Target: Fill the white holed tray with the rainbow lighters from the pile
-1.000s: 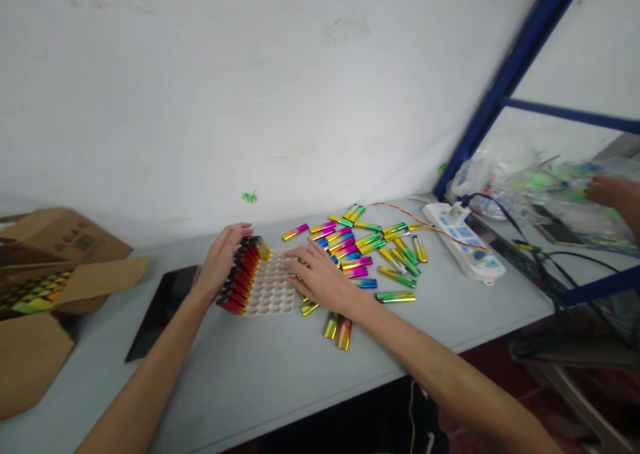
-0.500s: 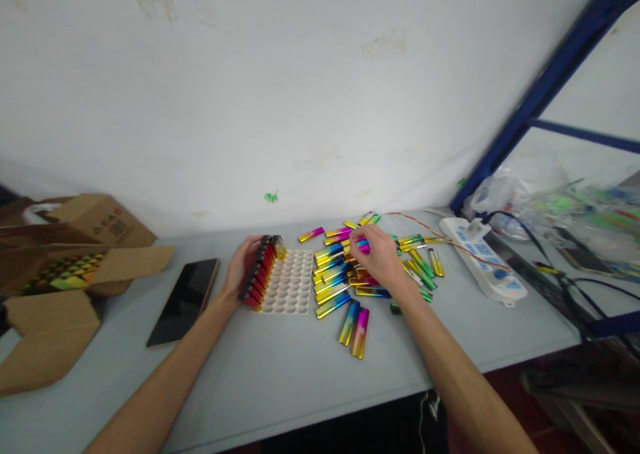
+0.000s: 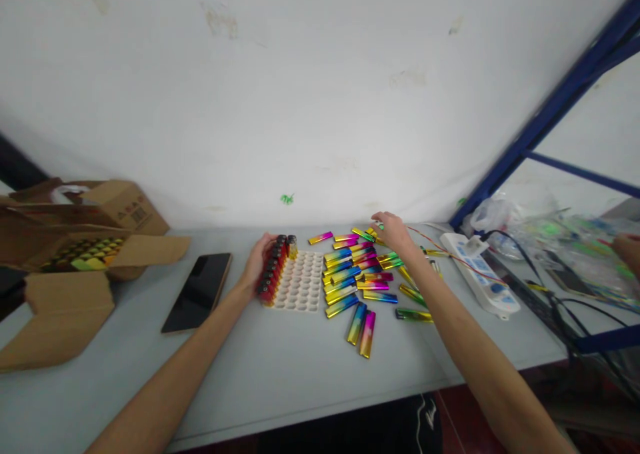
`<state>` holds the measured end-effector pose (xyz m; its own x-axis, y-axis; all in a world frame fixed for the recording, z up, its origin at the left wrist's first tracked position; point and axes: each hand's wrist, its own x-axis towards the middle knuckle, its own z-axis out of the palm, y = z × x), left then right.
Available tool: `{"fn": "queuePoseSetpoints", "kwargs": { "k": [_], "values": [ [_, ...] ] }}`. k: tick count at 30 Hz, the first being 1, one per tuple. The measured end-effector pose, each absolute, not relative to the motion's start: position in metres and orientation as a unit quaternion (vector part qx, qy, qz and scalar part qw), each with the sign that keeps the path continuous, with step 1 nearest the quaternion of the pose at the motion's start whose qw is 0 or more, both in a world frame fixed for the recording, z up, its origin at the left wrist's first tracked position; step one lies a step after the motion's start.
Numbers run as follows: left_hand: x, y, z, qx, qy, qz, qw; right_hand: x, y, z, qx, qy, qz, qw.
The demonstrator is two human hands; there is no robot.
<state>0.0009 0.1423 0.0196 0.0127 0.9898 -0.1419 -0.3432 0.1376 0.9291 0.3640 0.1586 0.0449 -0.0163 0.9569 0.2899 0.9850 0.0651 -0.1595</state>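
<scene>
My left hand (image 3: 257, 262) curls along the outer left side of a row of red lighters with black tops (image 3: 273, 267), its fingertips partly hidden behind them. These lighters stand upright in a white tray of round holes (image 3: 301, 284). A yellowish lighter (image 3: 292, 247) stands at the back of the second row. My right hand (image 3: 393, 233) is at the back of a loose pile of shiny rainbow-coloured lighters (image 3: 345, 281), fingers apart over a green-and-yellow lighter (image 3: 380, 227). Two lighters (image 3: 361, 331) lie nearer the front.
A black phone (image 3: 197, 294) lies left of the tray. Further left is an open cardboard box (image 3: 137, 207) holding more lighters. A white power strip (image 3: 480, 274) with cables lies right of the pile, beside a blue metal frame (image 3: 525, 134). Another person's hand (image 3: 629, 251) shows at the right edge.
My right hand has moved from the middle of the pile to its back edge, uncovering lighters. My left hand stays by the row. The view has shifted, and another person's hand appears at right.
</scene>
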Motion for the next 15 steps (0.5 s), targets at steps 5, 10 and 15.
{"fn": "queuePoseSetpoints", "kwargs": {
  "k": [5,10,15],
  "values": [
    [0.001,0.141,0.02,0.39,0.423,0.555,0.601,0.358,0.151,0.034,-0.665,-0.741,-0.023,0.089],
    [0.001,0.139,0.019,0.404,0.422,0.553,0.594,0.368,0.138,0.034,-0.723,-0.688,-0.033,0.055],
    [0.0,0.142,0.014,0.407,0.418,0.546,0.601,0.371,0.14,0.041,-0.785,-0.617,-0.044,0.035]
  ]
}}
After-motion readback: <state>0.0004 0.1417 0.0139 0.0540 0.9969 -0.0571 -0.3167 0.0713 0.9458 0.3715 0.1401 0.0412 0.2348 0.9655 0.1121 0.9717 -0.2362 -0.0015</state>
